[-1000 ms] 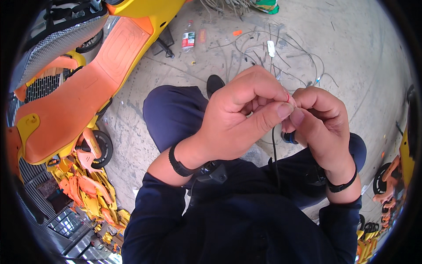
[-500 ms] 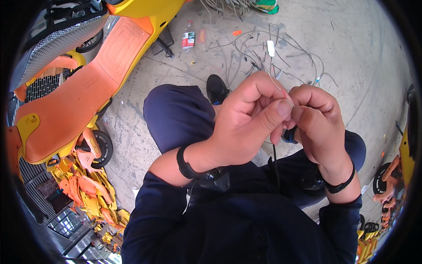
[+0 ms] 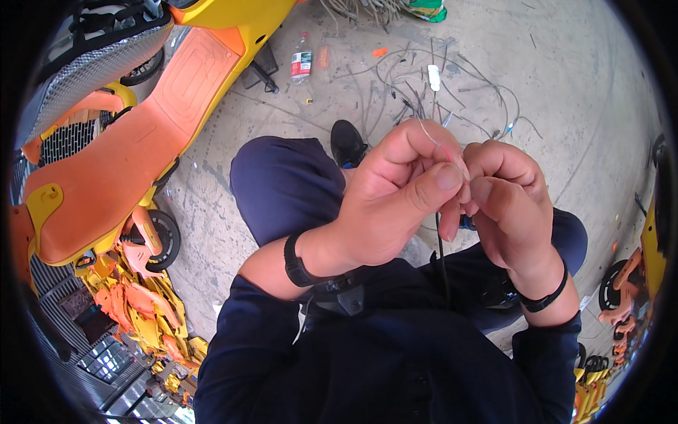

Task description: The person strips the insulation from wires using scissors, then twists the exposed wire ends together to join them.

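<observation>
My left hand (image 3: 392, 201) pinches a thin wire (image 3: 431, 136) between thumb and forefinger. The wire is pale at its far end and red close to the fingertips. Right beside it, my right hand (image 3: 514, 208) has its thumb and forefinger pressed together at the same spot, on the wire's near part. Exactly how the wire ends meet is hidden by the fingertips. A black cable (image 3: 441, 256) hangs below the hands toward my lap.
Loose grey cables (image 3: 498, 88) and a white tag-like piece (image 3: 433, 76) lie on the concrete floor ahead. A plastic bottle (image 3: 301, 60) lies farther left. An orange and yellow scooter body (image 3: 127, 162) stands at left, with piled yellow and orange parts (image 3: 145, 304) behind it.
The wire's pale end has swung left, and its red part shows more. My left fingertips have shifted slightly left and down, while both hands stay together.
</observation>
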Action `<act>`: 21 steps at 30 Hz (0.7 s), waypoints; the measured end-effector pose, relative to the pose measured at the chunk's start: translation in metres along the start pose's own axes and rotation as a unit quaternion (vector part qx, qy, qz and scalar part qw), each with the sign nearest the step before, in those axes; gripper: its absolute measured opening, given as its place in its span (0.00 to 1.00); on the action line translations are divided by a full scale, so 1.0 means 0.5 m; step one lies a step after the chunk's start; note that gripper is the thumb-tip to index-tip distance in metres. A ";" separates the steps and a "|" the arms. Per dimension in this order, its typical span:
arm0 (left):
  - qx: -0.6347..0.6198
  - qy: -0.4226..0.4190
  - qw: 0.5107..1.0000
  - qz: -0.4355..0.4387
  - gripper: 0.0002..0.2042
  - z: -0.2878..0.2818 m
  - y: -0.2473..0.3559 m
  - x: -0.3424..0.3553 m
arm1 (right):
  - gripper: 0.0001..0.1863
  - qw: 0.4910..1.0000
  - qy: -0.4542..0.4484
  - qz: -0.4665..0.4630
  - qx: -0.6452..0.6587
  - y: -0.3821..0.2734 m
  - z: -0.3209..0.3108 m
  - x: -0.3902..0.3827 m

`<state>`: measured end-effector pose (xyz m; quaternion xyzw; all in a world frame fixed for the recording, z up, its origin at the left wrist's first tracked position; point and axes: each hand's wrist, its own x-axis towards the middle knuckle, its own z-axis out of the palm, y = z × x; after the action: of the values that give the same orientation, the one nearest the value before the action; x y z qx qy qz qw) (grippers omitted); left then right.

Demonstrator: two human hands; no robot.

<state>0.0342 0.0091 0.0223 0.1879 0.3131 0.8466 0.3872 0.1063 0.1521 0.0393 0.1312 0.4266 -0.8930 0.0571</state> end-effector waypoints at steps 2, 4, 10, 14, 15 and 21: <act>0.013 -0.016 1.000 0.020 0.04 -0.008 0.005 0.002 | 0.04 0.999 -0.009 -0.034 -0.008 0.001 0.017 -0.002; 0.025 -0.033 0.998 0.040 0.04 -0.018 0.011 0.008 | 0.03 0.997 -0.018 -0.068 -0.018 -0.001 0.019 -0.001; 0.095 -0.052 0.987 0.116 0.04 -0.024 0.012 0.013 | 0.05 0.964 -0.076 -0.181 -0.179 -0.009 0.009 -0.002; 0.129 -0.026 0.987 0.090 0.07 -0.021 0.016 0.010 | 0.05 0.989 -0.048 -0.103 -0.095 -0.014 0.017 -0.008; 0.131 -0.029 0.987 0.090 0.07 -0.024 0.016 0.010 | 0.05 0.991 -0.047 -0.088 -0.088 -0.014 0.016 -0.008; 0.102 -0.034 0.991 0.076 0.05 -0.024 0.014 0.007 | 0.08 0.882 -0.011 -0.316 -0.350 -0.006 -0.002 0.001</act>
<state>0.0213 0.0036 0.0184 0.2779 0.3693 0.8303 0.3114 0.1053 0.1549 0.0405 -0.0489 0.7296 -0.6575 -0.1816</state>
